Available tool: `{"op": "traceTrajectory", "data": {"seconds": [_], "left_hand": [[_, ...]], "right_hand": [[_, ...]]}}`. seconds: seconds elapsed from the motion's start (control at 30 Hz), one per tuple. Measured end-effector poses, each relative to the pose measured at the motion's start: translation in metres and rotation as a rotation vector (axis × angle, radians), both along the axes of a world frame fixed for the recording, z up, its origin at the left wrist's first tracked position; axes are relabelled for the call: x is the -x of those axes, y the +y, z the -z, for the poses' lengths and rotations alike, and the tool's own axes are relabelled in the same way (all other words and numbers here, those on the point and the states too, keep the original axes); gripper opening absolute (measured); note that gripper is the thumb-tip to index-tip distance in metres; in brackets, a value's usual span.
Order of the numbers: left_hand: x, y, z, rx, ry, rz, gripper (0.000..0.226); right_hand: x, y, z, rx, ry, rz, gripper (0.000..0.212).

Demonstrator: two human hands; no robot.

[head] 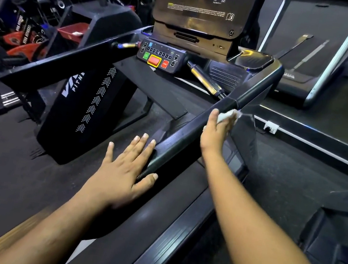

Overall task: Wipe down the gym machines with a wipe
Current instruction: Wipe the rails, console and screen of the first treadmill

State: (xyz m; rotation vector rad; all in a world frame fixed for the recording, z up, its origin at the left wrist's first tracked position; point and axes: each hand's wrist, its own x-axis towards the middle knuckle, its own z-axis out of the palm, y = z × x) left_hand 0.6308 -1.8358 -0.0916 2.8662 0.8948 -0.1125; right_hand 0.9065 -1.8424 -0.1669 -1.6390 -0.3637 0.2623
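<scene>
- While I watch through the head view, my right hand [216, 130] reaches forward over the long black right handrail [195, 124] of the treadmill, its fingers curled around a small crumpled white wipe [227, 115] and pressing it against the outer side of that rail.
- The wipe sits about halfway along the rail, just below the point where the rail bends up toward the console; only part of it shows past my fingers.
- My left hand [125, 170] lies nearer to me with fingers straight and spread, holding nothing; its fingertips rest at the near end of the same handrail, the thumb on the rail's lower edge.
- Ahead, between the two rails, sits the black control panel [158, 57] with a green button, a yellow-framed red button and a smaller red stop button.
- Above it rises the dark glossy display screen [203, 2] of the treadmill, with faint printed text.
- The black left handrail [64, 63] runs diagonally on the far side, and below it stands a black upright cover [83, 113] with white lettering and a dotted arrow pattern.
- A red plastic bin [72, 30] stands in the background to the left.
</scene>
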Motion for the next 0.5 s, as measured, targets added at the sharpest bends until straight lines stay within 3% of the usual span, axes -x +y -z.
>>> {"op": "traceTrajectory", "data": {"seconds": [0.17,0.27,0.33,0.5], "left_hand": [[-0.001,0.000,0.001,-0.013,0.012,-0.013,0.090],[-0.002,0.000,0.001,-0.013,-0.003,-0.015,0.091],[-0.001,0.000,0.002,-0.013,0.009,-0.012,0.092],[0.000,0.001,0.000,-0.017,-0.004,-0.016,0.093]], "right_hand": [[0.009,-0.023,0.002,0.134,-0.560,-0.177,0.057],[0.011,-0.044,0.012,0.247,-0.899,-0.341,0.069],[-0.026,-0.040,0.000,0.391,-0.879,-0.335,0.077],[-0.084,-0.027,-0.033,0.632,-0.704,-0.304,0.065]]}}
